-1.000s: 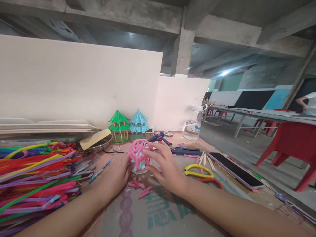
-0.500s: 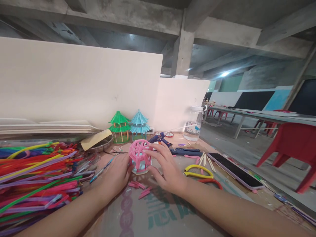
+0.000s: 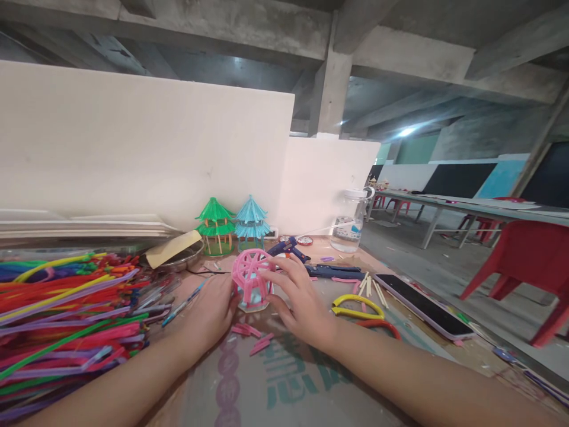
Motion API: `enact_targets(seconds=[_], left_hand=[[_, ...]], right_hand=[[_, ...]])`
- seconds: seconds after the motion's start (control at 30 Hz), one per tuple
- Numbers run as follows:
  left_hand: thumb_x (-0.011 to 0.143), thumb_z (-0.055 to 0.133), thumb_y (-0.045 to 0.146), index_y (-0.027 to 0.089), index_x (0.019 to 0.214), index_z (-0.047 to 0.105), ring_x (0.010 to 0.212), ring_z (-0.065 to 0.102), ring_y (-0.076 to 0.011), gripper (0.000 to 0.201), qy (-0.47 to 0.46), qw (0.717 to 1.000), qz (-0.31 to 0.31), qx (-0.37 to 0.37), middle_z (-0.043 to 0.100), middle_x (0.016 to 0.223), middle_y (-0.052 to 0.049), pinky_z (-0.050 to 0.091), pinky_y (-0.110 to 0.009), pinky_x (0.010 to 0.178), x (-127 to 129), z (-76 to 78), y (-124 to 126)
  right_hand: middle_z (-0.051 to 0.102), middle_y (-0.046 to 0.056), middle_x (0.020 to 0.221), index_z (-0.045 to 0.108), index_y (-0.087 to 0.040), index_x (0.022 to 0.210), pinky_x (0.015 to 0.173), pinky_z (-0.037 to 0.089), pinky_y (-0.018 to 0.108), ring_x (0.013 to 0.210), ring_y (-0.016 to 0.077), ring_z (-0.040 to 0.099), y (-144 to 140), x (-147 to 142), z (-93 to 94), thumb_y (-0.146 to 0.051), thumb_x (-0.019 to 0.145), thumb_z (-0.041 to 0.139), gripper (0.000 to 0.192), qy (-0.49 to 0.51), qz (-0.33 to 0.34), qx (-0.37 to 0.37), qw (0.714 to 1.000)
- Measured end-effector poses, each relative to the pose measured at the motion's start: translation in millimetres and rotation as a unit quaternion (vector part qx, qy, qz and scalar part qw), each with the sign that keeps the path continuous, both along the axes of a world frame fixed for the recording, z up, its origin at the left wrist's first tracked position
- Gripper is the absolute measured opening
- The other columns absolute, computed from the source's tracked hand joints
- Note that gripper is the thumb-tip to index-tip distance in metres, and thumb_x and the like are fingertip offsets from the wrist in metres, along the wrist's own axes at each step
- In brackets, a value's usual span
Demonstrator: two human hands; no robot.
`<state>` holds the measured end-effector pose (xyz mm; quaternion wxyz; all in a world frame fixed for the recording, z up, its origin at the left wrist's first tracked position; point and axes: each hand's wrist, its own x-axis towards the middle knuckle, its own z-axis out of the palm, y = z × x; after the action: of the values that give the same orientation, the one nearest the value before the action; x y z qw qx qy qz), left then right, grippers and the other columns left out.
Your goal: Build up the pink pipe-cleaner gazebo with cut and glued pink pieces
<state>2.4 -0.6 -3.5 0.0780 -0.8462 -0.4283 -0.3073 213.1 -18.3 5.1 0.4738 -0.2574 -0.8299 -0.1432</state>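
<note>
A heap of coloured straws (image 3: 66, 320), too many to count, covers the bench (image 3: 311, 379) at the far left. Behind it lies one metal dish (image 3: 180, 261), then two small straw pavilions, one green (image 3: 215, 227) and one blue (image 3: 251, 223). The left hand (image 3: 208, 311) curls its fingers against the left side of one pink straw wheel model (image 3: 249, 279), which stands on the bench between both hands. The right hand (image 3: 299, 302) spreads its fingers, fingertips touching the wheel's right side. Farther right lie one yellow-handled scissors (image 3: 358, 307), one phone (image 3: 424, 306) and one clear bottle (image 3: 349, 228).
</note>
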Motion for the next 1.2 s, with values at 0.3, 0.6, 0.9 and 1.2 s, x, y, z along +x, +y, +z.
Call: enact_targets(seconds=[0.3,0.6,0.9,1.2], left_hand=[[0.082,0.042,0.017,0.02,0.089,0.053,0.103,0.055,-0.0279,0.013,-0.002,1.0,-0.006,-0.02,0.061,0.093,-0.01,0.045,-0.044,0.088,-0.3,1.5,-0.1],[0.086,0.04,0.018,0.02,0.096,0.054,0.105,0.055,-0.0284,0.017,0.0,1.0,-0.005,-0.016,0.062,0.099,-0.012,0.044,-0.046,0.09,-1.3,2.9,-3.4],[0.087,0.041,0.019,0.019,0.096,0.053,0.109,0.052,-0.0294,0.016,0.016,1.0,0.005,-0.016,0.06,0.102,-0.013,0.044,-0.048,0.091,-3.2,-0.4,-1.2],[0.086,0.042,0.019,0.019,0.101,0.056,0.1,0.056,-0.0269,0.02,-0.015,1.0,-0.015,-0.002,0.063,0.103,-0.012,0.044,-0.044,0.089,-1.7,0.4,-1.9]], right_hand=[[0.047,0.014,0.13,0.043,-0.02,0.128,0.109,0.027,0.054,0.125,0.0233,0.041,-0.6,1.6,-0.3,-0.025,0.086,0.054,0.043,-0.014,0.007,-0.001,1.0],[0.047,0.014,0.13,0.045,-0.02,0.125,0.106,0.03,0.056,0.124,0.0235,0.041,0.7,-0.4,0.9,-0.023,0.087,0.054,0.04,-0.025,-0.017,0.015,0.999],[0.048,0.013,0.127,0.05,-0.022,0.12,0.107,0.03,0.057,0.124,0.0229,0.041,0.6,-0.6,1.4,-0.018,0.087,0.052,0.033,-0.026,-0.021,0.027,0.999],[0.049,0.013,0.127,0.052,-0.022,0.118,0.106,0.03,0.057,0.124,0.0233,0.042,0.3,-0.7,2.4,-0.019,0.088,0.051,0.03,-0.027,-0.021,0.023,0.999]])
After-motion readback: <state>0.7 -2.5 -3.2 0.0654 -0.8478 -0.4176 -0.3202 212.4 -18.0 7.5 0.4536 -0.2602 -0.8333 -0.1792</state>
